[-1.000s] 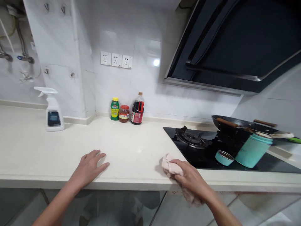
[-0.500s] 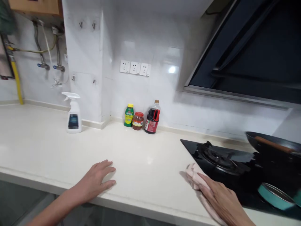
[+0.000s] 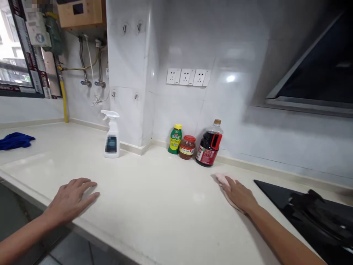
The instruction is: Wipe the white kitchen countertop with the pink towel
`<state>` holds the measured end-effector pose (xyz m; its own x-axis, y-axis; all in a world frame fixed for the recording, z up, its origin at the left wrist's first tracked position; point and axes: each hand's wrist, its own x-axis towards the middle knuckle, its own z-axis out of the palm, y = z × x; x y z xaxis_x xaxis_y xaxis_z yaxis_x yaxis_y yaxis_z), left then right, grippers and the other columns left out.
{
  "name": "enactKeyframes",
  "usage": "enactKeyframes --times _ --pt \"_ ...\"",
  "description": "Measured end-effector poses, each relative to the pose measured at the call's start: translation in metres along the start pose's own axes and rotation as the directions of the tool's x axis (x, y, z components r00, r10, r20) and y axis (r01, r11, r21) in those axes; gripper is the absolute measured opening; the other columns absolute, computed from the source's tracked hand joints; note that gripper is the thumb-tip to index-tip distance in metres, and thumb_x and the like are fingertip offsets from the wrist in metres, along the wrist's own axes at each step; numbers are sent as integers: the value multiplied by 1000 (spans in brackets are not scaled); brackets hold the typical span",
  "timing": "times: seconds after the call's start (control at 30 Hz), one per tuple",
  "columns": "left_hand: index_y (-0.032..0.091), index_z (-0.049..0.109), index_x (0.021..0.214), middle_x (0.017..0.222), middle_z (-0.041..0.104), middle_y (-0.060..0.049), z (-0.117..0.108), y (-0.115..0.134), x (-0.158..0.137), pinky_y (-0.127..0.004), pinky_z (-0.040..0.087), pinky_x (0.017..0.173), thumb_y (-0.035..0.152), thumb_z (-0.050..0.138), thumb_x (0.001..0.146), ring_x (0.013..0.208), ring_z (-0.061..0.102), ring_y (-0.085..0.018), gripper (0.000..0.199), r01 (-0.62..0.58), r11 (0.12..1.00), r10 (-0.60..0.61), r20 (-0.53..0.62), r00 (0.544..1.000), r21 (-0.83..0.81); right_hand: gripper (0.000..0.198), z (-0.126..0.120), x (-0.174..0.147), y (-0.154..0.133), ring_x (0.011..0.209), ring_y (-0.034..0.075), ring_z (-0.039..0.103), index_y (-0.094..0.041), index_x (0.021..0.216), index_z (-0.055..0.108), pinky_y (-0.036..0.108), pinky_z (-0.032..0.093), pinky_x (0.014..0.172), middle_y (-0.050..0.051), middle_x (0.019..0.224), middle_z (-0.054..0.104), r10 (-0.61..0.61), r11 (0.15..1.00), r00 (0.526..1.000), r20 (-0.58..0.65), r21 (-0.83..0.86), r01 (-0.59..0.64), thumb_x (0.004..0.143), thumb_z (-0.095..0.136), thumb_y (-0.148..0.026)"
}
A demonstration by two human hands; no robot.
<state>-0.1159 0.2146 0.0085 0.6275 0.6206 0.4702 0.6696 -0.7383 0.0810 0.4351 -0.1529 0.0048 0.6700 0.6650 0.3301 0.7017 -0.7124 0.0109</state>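
Note:
Under my right hand (image 3: 240, 194) is a pale pink cloth (image 3: 222, 179), pressed against the cream countertop (image 3: 154, 206) between the dark sauce bottle and the stove. Part of the cloth is hidden beneath the palm. My left hand (image 3: 72, 198) is open over the counter's front edge, fingers spread and nothing in them. Nearest the cloth stands the large sauce bottle (image 3: 209, 147) with a red handle. Beside it are a red-lidded jar (image 3: 187, 148) and a green bottle with a yellow cap (image 3: 175, 140).
A white spray bottle (image 3: 111, 136) stands by the wall corner. At the far left lies a blue cloth (image 3: 17, 141). The black gas stove (image 3: 286, 195) is at the right, below the range hood (image 3: 317, 70). Power sockets (image 3: 188, 77) are on the wall.
My right hand has moved the pink cloth from the stove's front left edge back toward the wall, near the sauce bottle. The view has turned left, bringing in the blue cloth and window.

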Motion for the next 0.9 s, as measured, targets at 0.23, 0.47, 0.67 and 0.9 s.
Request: enactKeyframes --times 0.23,0.47,0.67,0.9 --pt "31 76 115 136 67 -8 -3 6 1 -51 47 102 61 47 92 129 58 -34 48 66 994 -62 54 997 -86 55 4 62 -198 143 36 33 -23 161 31 52 35 113 17 154 38 -279 953 954 113 154 261 111 39 -44" --pt "33 68 132 150 57 -10 3 1 4 -56 41 111 63 48 96 142 46 -36 51 166 985 -164 63 985 -36 54 -34 -12 -368 143 34 33 -41 161 27 47 34 114 7 160 31 -697 694 714 69 315 647 111 43 -55" --pt "33 60 142 158 48 -9 -5 12 4 -53 32 117 60 40 100 147 41 -31 54 204 973 -222 196 955 107 53 -37 -36 -331 142 24 35 -32 160 33 38 33 115 6 155 41 -726 661 688 15 292 691 108 46 -36" --pt "32 61 142 158 48 -8 -13 19 3 -51 30 116 61 38 98 147 38 -31 57 222 972 -233 205 951 72 52 -19 -20 -131 129 33 47 -15 151 47 52 39 108 15 151 44 -328 944 945 22 54 326 101 36 -28"
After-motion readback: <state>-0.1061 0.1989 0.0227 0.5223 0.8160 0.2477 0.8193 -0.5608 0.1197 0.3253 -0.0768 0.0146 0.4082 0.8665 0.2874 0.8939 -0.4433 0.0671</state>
